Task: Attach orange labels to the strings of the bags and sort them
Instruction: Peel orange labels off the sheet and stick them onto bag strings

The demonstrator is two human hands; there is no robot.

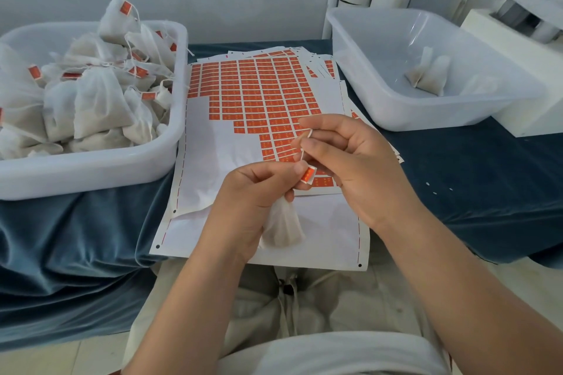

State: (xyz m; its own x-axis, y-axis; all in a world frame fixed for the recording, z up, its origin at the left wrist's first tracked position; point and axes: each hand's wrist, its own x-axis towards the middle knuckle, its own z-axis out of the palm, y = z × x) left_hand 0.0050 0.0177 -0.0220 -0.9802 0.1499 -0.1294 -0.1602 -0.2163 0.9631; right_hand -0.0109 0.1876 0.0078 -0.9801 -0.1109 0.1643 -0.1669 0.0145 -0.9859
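**A:** Where's the bag?

**B:** The bag (285, 229) hangs just below the middle of the view, over the near part of the label sheet (210, 146). The left hand (253, 194) grips its gathered neck, fingers curled tight round it.

**A:** And the string?

**B:** The string (302, 152) runs up from the left fingers towards twelve o'clock. The right hand (353, 170) pinches its looped end between narrow fingertips. An orange label (308, 176) sits at the string's lower part, between the left forefinger and the right thumb. I cannot tell whether it is folded fully shut.

**A:** What lies round them?

**B:** Under the hands, the sheet has rows of orange stickers towards twelve o'clock and bare backing towards eight. More sheets lie beneath it. At ten o'clock stands a white tub (91, 175) heaped with labelled bags (91, 100). At two o'clock a second white tub (396, 120) holds a few bags (429, 75) near its far wall. Both tubs and the sheets rest on a blue cloth (472, 176). At six o'clock is the person's lap in pale trousers (320, 307).
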